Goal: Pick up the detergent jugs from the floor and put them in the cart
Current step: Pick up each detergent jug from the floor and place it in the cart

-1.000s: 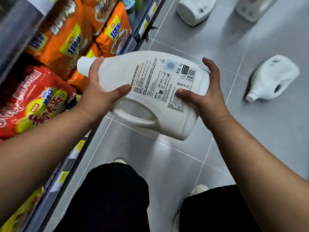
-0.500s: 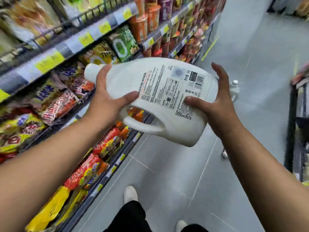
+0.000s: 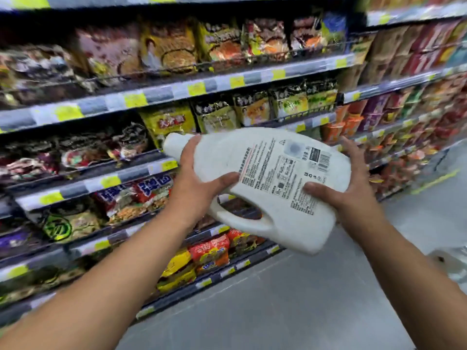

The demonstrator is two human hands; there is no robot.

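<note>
I hold a white plastic detergent jug (image 3: 267, 188) with a moulded handle and a printed back label in front of me, up in the air between both hands, well above the grey tiled floor (image 3: 290, 306). It lies nearly on its side, cap end toward ten o'clock, base toward four o'clock, label facing me and the handle loop on the underside, toward six o'clock.

My left hand (image 3: 199, 183) is clamped on the neck end: the fingers curl over the top just below the cap and the thumb presses the face of the jug beside the label. My right hand (image 3: 353, 188) is clamped on the base end, fingers wrapped around the far edge near the barcode, thumb lying across the lower part of the label.

Behind the jug, from nine o'clock round to two o'clock, run grey metal store shelves (image 3: 161, 92) with yellow price tags, packed with bright noodle and snack packets (image 3: 156, 190), much of it blurred. At four o'clock, at the frame's right edge, something pale and whitish (image 3: 452, 263) sits low by the floor; I cannot tell what it is.
</note>
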